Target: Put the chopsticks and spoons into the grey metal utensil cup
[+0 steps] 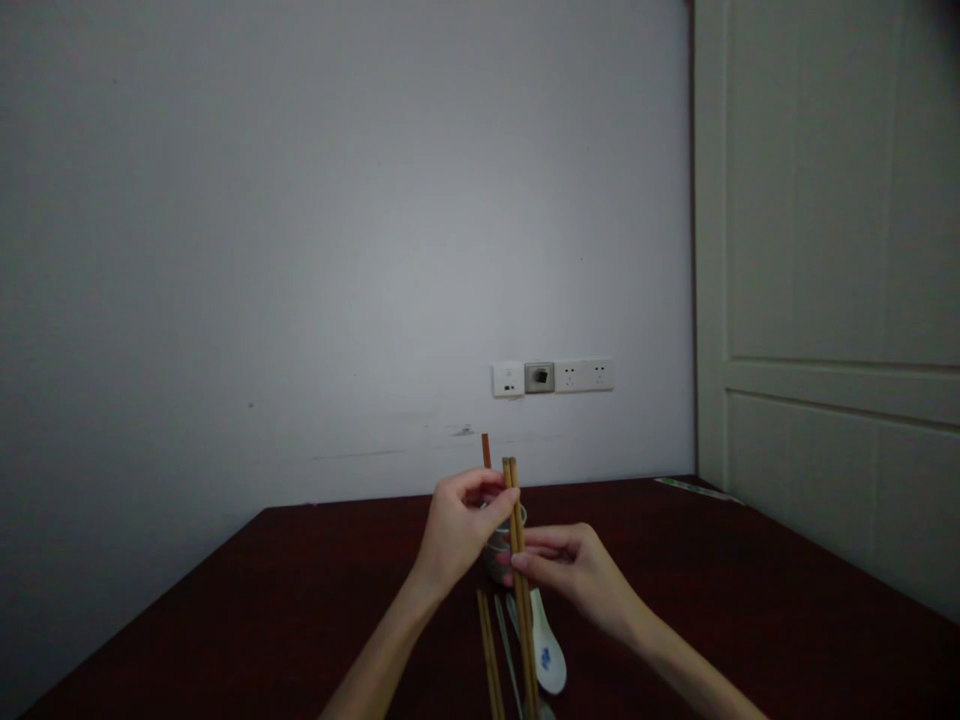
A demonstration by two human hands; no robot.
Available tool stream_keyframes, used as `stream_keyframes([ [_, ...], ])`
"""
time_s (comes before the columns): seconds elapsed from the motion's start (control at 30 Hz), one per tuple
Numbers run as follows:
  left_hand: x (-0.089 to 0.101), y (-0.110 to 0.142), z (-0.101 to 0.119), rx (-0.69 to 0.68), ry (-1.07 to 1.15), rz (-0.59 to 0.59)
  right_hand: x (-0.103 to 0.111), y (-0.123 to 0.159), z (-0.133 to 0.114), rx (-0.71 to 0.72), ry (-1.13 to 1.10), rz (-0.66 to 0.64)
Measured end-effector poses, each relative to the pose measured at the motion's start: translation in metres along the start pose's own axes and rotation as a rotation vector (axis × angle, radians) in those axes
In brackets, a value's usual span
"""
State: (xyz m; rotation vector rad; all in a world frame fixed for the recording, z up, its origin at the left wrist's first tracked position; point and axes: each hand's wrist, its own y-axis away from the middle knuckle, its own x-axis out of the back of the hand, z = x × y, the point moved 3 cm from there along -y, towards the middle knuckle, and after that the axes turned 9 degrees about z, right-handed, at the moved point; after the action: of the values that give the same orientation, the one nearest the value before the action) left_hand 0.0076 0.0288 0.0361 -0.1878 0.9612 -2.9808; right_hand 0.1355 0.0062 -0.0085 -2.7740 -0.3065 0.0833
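A pair of wooden chopsticks (523,610) stands nearly upright in front of me, its two sticks side by side. Near the top, my left hand (469,520) pinches the pair between thumb and fingers. Lower down, my right hand (566,565) also grips it with thumb and fingertips. Behind my hands is a cup (497,568), partly hidden, and a reddish-brown stick (486,450) rises above it. Another pair of chopsticks (490,655) lies on the table, alongside a thin metal utensil (508,650). To the right rests a white soup spoon (550,660) with a blue pattern.
The dark red table (262,600) meets a pale wall, which carries a row of sockets (583,376). A light panelled door (832,300) stands along the right side. At the table's far right corner lies a thin flat strip (697,489).
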Motion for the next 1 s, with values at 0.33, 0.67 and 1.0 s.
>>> stream_keyframes([
  [0.33,-0.004,-0.002,-0.001,0.170,0.077,-0.092,0.000,0.000,-0.001,0.029,0.054,0.008],
  [0.67,-0.002,-0.006,-0.011,0.084,-0.008,-0.087,0.003,-0.002,0.010,-0.013,0.010,0.016],
  [1.0,-0.006,-0.004,-0.007,0.194,0.124,-0.114,0.005,-0.004,0.015,-0.036,0.004,0.052],
])
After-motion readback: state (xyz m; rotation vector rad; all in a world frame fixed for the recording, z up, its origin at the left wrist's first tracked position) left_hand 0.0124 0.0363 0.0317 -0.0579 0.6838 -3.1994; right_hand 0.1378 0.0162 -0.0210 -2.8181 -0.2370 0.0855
